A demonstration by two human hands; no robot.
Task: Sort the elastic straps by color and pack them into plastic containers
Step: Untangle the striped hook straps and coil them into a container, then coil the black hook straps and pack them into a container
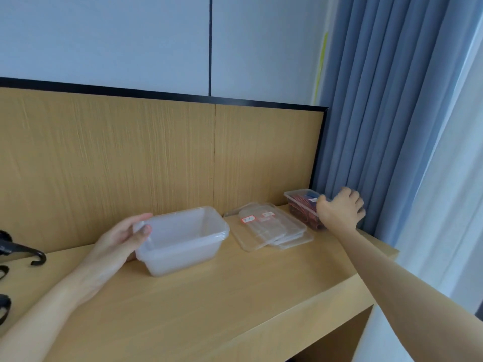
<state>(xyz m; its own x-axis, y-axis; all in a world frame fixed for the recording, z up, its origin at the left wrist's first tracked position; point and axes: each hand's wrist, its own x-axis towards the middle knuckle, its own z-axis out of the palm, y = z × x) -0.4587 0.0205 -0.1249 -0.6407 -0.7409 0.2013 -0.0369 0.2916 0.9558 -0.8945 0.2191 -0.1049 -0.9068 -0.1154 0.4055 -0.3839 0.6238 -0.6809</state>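
One wooden desk (235, 296), blue curtain (379, 113) at its far right. Mid-desk sits a container stack (183, 239), clear, nested and empty. The left hand (117, 241) holds its left end, thumb over the rim, fingers curled round the wall. Just right of it is a lid pile (271, 228), clear, loose and overlapping. In the far-right corner, against the curtain, is a filled container (300, 205) with red straps (303, 209) inside. The right hand (339, 209) has its fingers curled over the container's right end. Black hooks (36, 254) lie at the left edge.
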